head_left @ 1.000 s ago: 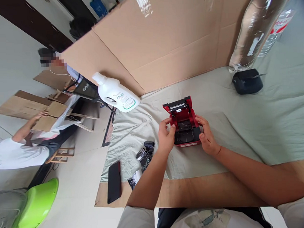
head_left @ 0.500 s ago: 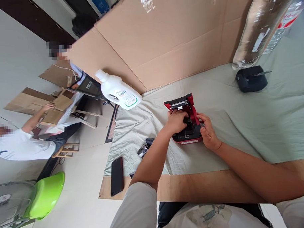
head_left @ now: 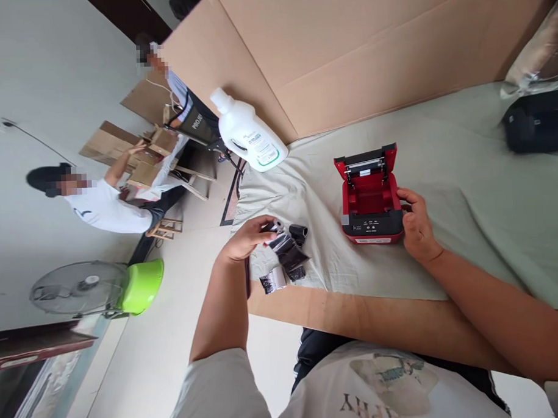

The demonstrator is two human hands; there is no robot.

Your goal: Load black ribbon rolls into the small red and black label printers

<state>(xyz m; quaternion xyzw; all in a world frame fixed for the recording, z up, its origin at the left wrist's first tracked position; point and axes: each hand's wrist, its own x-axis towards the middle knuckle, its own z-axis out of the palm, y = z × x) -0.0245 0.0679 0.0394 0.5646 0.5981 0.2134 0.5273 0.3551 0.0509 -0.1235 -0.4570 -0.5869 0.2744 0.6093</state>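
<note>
A small red and black receipt printer (head_left: pixel 373 221) sits on the cloth with its lid tilted up and its red inner bay bare. My right hand (head_left: pixel 417 228) holds the printer's right side with curled fingers and thumb. To the left, my left hand (head_left: pixel 249 239) grips a small dark paper roll (head_left: pixel 276 226) between thumb and fingers, low over a cluster of similar pieces. Among these are a black roll (head_left: pixel 299 233), a dark shiny strip (head_left: pixel 291 257) and a roll with a white side (head_left: pixel 276 280). The strip's link to the held roll is unclear.
A white detergent bottle (head_left: pixel 253 140) stands at the table's left edge, before a cardboard panel (head_left: pixel 347 54). At the far right lies a black case (head_left: pixel 539 124). Beyond the table, a person in a white shirt (head_left: pixel 111 202) handles boxes; a fan (head_left: pixel 80 289) stands nearby.
My left hand has come out of the printer and moved left to the rolls, leaving the printer's bay bare. My right hand stays at the printer's side. The view has shifted.
</note>
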